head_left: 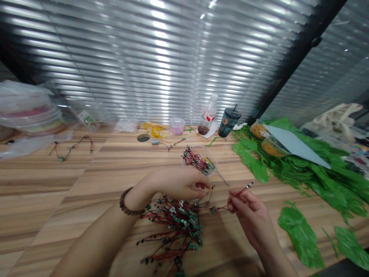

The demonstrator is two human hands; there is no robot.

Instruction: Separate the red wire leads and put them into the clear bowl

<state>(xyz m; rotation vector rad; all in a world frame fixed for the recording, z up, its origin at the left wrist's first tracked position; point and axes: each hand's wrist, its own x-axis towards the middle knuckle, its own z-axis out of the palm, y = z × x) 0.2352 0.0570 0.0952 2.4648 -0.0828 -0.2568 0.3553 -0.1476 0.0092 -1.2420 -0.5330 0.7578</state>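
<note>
My right hand (245,206) pinches a thin red and black wire lead (225,207) with a small connector at its end. The lead runs left toward my left hand (187,182). That hand is bent over, above the far edge of a pile of small green circuit boards with red and black wires (184,221); its fingers are curled, and anything between them is hidden. Just beyond it sits a clear tub (215,169) holding more wired parts (196,159). A thin metal rod (222,178) lies beside the tub.
Green plastic leaves (305,165) cover the right side, with a clear container (273,148) on them. A bottle (208,115), dark cup (229,122), small tub of pink bits (177,126) and yellow plastic (154,130) stand or lie at the back. Loose wires (72,148) lie left.
</note>
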